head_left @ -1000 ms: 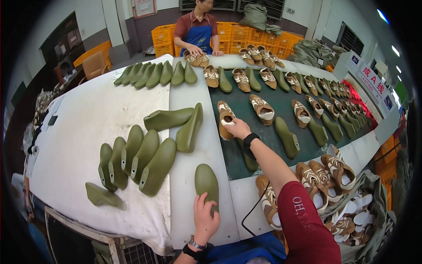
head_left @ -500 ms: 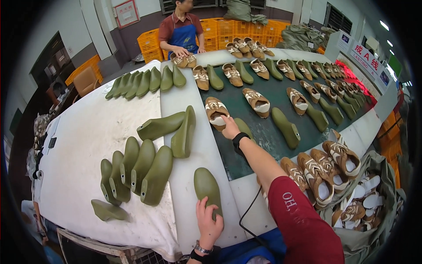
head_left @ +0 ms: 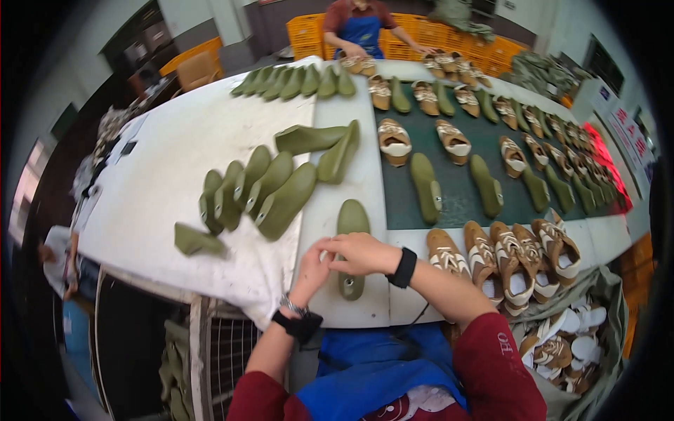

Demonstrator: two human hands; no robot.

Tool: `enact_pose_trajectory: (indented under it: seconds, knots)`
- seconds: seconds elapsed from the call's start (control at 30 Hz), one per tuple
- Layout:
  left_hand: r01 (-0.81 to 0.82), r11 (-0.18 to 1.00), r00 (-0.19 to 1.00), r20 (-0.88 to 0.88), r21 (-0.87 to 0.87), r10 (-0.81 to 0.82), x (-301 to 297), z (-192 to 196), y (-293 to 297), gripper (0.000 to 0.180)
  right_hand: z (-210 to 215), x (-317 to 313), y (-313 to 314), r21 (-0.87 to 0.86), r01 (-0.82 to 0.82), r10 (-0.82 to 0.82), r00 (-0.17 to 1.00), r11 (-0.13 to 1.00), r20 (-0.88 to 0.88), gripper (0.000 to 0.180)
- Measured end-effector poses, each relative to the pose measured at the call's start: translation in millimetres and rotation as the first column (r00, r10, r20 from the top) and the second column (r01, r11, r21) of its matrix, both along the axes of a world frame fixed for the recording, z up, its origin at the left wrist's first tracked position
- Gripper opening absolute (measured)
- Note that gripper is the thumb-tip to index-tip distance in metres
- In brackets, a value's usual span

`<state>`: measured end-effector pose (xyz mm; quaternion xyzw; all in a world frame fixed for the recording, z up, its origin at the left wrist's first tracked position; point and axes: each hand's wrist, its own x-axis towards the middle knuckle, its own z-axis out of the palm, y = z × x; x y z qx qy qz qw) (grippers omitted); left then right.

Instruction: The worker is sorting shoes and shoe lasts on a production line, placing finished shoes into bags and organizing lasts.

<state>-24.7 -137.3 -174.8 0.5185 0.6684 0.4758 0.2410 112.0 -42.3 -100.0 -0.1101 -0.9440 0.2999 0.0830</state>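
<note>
A green shoe last (head_left: 352, 216) lies lengthwise on the white table border in front of me. My left hand (head_left: 313, 269) and my right hand (head_left: 361, 254) meet over its middle, covering part of it. The fingers of both hands are bent together, and whatever is between them is hidden. Beyond, brown shoe uppers with white stripes, such as this shoe upper (head_left: 394, 142), lie on the dark green belt (head_left: 460, 200). A green last (head_left: 425, 188) lies nearest on the belt, just below that upper.
Several green lasts (head_left: 286, 200) cluster on the white cloth (head_left: 168, 168) at left. Brown shoes (head_left: 511, 263) stand on the right border, above a sack (head_left: 605, 337) of shoes and white pieces. Across the table, a person in a blue apron (head_left: 361, 36) handles shoe uppers.
My right hand has left the shoe upper on the belt and come back to meet my left hand over the near last. My view has shifted, lowering the near edge into sight.
</note>
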Motion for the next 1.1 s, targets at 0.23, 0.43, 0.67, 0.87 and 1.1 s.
enact_pose_trajectory:
  seconds: [0.23, 0.43, 0.67, 0.87, 1.1]
  knots:
    - [-0.213, 0.961, 0.703, -0.656, 0.178, 0.277, -118.1, 18.0, 41.2, 0.040, -66.2, -13.5, -42.4, 0.335, 0.269, -0.203, 0.954, 0.903, -0.221, 0.016]
    - [-0.364, 0.926, 0.603, -0.783, -0.099, 0.153, -175.2, 7.8, 67.9, 0.061, -81.1, -15.7, -32.2, -0.015, 0.416, -0.393, 0.845, 0.909, -0.361, 0.012]
    - [-0.350, 0.830, 0.799, -0.601, -0.434, 0.023, -187.3, 30.6, 79.3, 0.068, -87.9, -17.8, -31.8, -0.089, 0.467, -0.461, 0.793, 0.880, -0.398, 0.014]
    - [-0.352, 0.875, 0.749, -0.660, -0.333, 0.050, -157.3, 28.3, 53.4, 0.063, -89.2, -28.8, -20.9, -0.195, 0.500, -0.532, 0.731, 0.844, -0.427, 0.015]
    - [-0.337, 0.911, 0.768, -0.629, -0.236, 0.122, -34.7, 36.0, -9.3, 0.053, -85.7, -27.3, -20.0, -0.192, 0.532, -0.556, 0.701, 0.825, -0.448, 0.034]
